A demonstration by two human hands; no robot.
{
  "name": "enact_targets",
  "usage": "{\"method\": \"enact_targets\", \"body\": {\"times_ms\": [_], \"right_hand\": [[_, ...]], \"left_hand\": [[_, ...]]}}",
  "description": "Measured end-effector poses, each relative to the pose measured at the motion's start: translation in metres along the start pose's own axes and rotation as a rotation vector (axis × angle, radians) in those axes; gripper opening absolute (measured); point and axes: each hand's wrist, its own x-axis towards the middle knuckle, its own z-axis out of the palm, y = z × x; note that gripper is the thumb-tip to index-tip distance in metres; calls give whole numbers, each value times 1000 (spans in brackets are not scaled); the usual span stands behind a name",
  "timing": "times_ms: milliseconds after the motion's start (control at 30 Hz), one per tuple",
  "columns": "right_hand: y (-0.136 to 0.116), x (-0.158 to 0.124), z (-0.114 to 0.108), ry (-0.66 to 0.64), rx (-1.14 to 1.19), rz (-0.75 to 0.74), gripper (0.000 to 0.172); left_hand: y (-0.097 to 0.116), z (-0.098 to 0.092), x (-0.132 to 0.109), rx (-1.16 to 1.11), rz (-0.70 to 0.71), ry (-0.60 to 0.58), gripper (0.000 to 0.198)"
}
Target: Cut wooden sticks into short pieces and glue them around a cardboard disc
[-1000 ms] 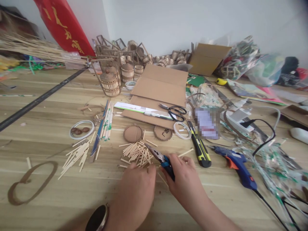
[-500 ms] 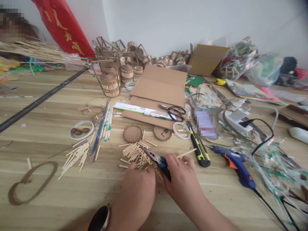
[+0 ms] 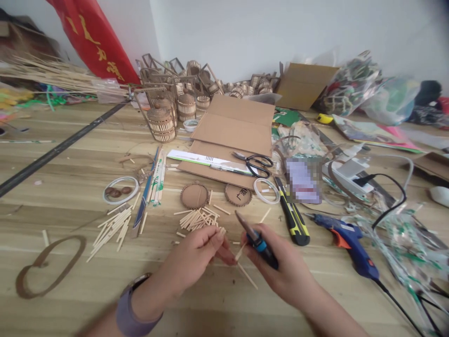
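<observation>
My right hand is closed round a pair of pliers with blue and black handles, jaws pointing up and left. A thin wooden stick runs out past its fingers. My left hand is closed in a pinch, with short pale stick ends at its fingertips. Below, between the hands, another stick slants down; I cannot tell whether a finger touches it. Just beyond my left hand lies a pile of short cut sticks. Two round cardboard discs with dark rims lie behind the pile.
To the right are a yellow-black utility knife and a blue glue gun with its cord. Scissors rest on cardboard. More cut sticks and a brown strip loop lie left. Small woven baskets stand at the back.
The pliers have swung from pointing left over the pile to more upright, away from it. My left hand has turned, showing stick ends in its fingers, and its wrist has moved left.
</observation>
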Motion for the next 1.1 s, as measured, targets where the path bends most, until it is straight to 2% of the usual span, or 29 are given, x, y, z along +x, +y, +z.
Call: {"method": "enact_targets", "body": {"times_ms": [133, 300, 467, 567, 633, 767, 900, 1000, 1100], "right_hand": [[-7, -5, 10, -74, -41, -97, 19], [-6, -8, 18, -22, -105, -131, 26], [-3, -9, 18, -42, -4, -71, 31], [0, -6, 15, -36, 32, -58, 33], [1, -5, 14, -24, 56, -38, 34], [0, -4, 18, 47, 27, 9, 43], [-6, -8, 25, 91, -65, -44, 61], [-9, -9, 29, 102, -117, -77, 61], [-8, -9, 33, 138, -135, -86, 58]], "left_hand": [[5, 8, -2, -13, -26, 32, 22], [9, 16, -6, -119, -79, 34, 9], [-3, 17, -3, -217, -166, -88, 18], [-6, 15, -1, -282, -189, -211, 34], [-6, 15, 0, -321, -187, -231, 44], [-5, 17, 0, -353, -140, -104, 46], [-5, 19, 0, -347, -101, 54, 30], [-1, 20, -2, -275, -103, 117, 16], [2, 23, -4, -200, -46, 120, 19]]}}
